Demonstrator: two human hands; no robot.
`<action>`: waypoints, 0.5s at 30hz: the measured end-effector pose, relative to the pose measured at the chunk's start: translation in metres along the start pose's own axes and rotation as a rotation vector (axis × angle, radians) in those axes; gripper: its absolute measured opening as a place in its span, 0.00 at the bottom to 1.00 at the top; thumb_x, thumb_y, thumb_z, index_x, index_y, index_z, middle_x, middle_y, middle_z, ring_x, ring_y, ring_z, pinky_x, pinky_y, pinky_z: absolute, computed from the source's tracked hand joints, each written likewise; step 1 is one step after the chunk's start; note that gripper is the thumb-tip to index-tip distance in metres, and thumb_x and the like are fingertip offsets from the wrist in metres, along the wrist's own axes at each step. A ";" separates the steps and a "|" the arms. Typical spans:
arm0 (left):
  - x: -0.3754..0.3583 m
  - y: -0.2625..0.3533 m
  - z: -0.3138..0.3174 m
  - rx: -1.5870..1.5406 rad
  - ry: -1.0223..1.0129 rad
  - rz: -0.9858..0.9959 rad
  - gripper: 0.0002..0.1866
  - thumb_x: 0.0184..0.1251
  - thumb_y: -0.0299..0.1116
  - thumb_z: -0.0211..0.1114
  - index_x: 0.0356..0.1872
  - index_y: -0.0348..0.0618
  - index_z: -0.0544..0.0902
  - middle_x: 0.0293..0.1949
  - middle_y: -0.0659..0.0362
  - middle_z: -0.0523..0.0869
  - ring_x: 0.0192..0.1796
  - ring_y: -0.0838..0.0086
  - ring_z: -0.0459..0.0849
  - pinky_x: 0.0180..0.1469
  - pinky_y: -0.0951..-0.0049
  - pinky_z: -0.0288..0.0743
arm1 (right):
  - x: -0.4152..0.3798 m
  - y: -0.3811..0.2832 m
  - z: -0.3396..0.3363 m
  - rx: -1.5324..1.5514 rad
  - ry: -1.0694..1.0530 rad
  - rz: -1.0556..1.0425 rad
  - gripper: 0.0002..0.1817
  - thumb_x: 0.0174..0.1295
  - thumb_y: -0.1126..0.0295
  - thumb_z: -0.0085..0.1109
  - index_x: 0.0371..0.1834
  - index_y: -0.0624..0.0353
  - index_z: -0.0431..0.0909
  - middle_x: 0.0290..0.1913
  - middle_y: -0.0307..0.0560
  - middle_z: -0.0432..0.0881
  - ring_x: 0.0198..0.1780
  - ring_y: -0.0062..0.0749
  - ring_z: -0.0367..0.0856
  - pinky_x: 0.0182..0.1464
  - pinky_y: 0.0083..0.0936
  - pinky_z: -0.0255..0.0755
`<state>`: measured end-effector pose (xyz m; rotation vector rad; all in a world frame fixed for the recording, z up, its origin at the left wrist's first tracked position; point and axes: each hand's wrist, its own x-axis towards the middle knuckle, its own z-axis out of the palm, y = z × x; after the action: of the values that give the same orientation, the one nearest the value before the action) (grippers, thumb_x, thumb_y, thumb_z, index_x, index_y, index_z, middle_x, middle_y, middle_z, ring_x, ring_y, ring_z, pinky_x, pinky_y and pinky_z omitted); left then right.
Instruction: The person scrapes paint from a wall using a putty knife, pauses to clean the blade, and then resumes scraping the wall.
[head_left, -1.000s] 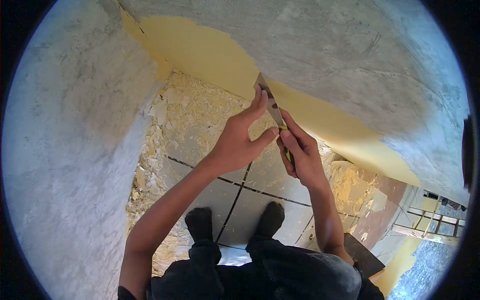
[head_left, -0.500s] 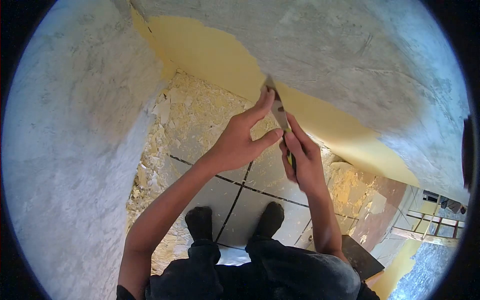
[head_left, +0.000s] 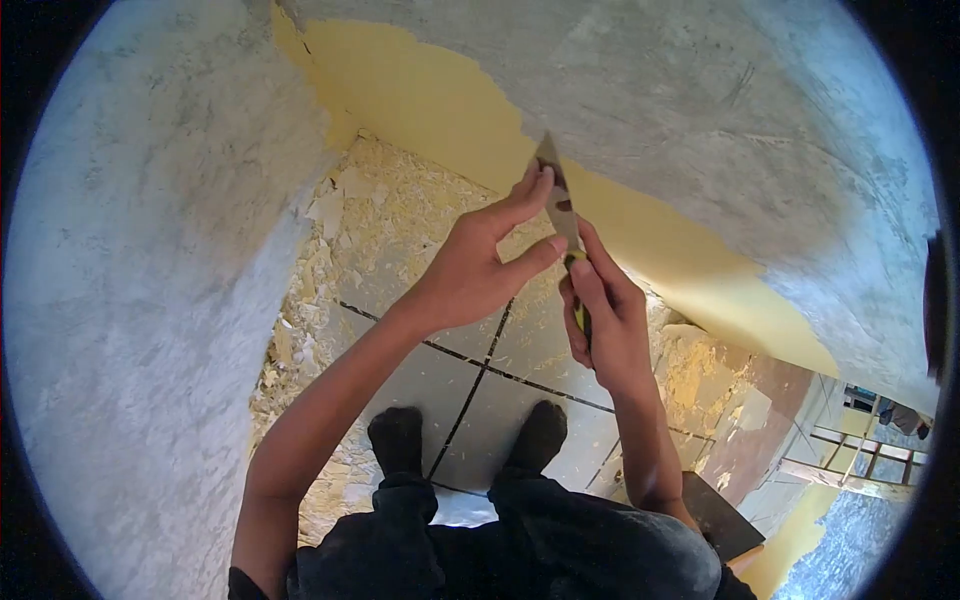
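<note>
My right hand is closed round the black and yellow handle of a putty knife. The metal blade points up and away from me, with dark marks along it, and its tip overlaps the wall in view; whether it touches cannot be told. My left hand has its fingers stretched out and its thumb apart. Its fingertips rest against the blade, and the thumb tip is close to where blade meets handle. Behind the knife, the wall has a yellow painted strip below bare grey plaster.
Yellow paint flakes litter the tiled floor, thickest along the corner and the left wall. My feet stand on the tiles. At lower right are a dark flat board and a ladder-like frame.
Both hands and the putty knife have shifted slightly upward in view. My left fingertips remain at the blade, and the right hand keeps its hold on the handle.
</note>
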<state>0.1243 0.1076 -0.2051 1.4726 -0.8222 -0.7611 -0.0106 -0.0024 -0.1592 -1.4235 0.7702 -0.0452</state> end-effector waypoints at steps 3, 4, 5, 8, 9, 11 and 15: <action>-0.001 0.004 0.004 -0.081 0.001 0.022 0.37 0.68 0.35 0.63 0.71 0.27 0.56 0.73 0.40 0.56 0.75 0.59 0.56 0.74 0.66 0.55 | 0.022 0.010 0.002 -0.029 -0.016 -0.084 0.23 0.73 0.63 0.48 0.71 0.51 0.66 0.24 0.32 0.70 0.16 0.11 0.61 0.18 0.13 0.58; 0.000 0.006 0.004 -0.133 0.042 0.011 0.37 0.68 0.35 0.63 0.71 0.27 0.55 0.73 0.40 0.56 0.75 0.59 0.55 0.74 0.65 0.55 | 0.030 0.014 0.004 -0.078 -0.058 -0.174 0.23 0.73 0.62 0.48 0.71 0.50 0.66 0.24 0.32 0.70 0.16 0.11 0.61 0.18 0.13 0.58; 0.001 0.006 0.005 -0.182 0.086 0.001 0.37 0.67 0.34 0.63 0.71 0.27 0.55 0.73 0.39 0.56 0.76 0.59 0.55 0.74 0.65 0.55 | 0.029 0.011 0.011 -0.044 -0.052 -0.134 0.23 0.73 0.64 0.47 0.71 0.50 0.66 0.23 0.31 0.69 0.16 0.11 0.61 0.18 0.13 0.57; -0.003 0.000 -0.004 -0.057 0.026 0.003 0.38 0.67 0.34 0.64 0.71 0.27 0.54 0.73 0.39 0.55 0.76 0.58 0.54 0.74 0.64 0.54 | 0.002 -0.005 0.015 0.045 0.007 0.002 0.23 0.73 0.67 0.46 0.71 0.51 0.66 0.22 0.31 0.69 0.16 0.11 0.60 0.18 0.14 0.57; -0.003 0.001 -0.006 -0.048 0.029 0.004 0.38 0.67 0.34 0.64 0.71 0.27 0.54 0.73 0.39 0.55 0.76 0.58 0.54 0.74 0.64 0.54 | 0.005 -0.005 0.013 0.051 0.001 -0.004 0.23 0.73 0.67 0.46 0.71 0.51 0.66 0.22 0.31 0.69 0.16 0.11 0.60 0.18 0.14 0.57; -0.005 0.002 -0.004 -0.023 -0.018 0.035 0.39 0.66 0.34 0.65 0.71 0.27 0.54 0.73 0.39 0.55 0.76 0.59 0.54 0.74 0.64 0.53 | 0.007 -0.001 0.005 0.028 0.001 0.013 0.23 0.73 0.67 0.46 0.71 0.50 0.66 0.22 0.30 0.69 0.15 0.11 0.61 0.18 0.14 0.57; -0.001 -0.002 0.002 -0.080 0.088 0.025 0.39 0.66 0.35 0.65 0.71 0.27 0.54 0.73 0.39 0.55 0.76 0.59 0.53 0.74 0.64 0.54 | 0.016 -0.004 0.012 -0.006 -0.034 -0.021 0.23 0.73 0.66 0.46 0.71 0.50 0.67 0.20 0.30 0.68 0.14 0.11 0.60 0.16 0.14 0.56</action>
<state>0.1224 0.1075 -0.2068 1.4122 -0.7344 -0.6980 0.0096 -0.0008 -0.1632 -1.4352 0.7280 -0.0349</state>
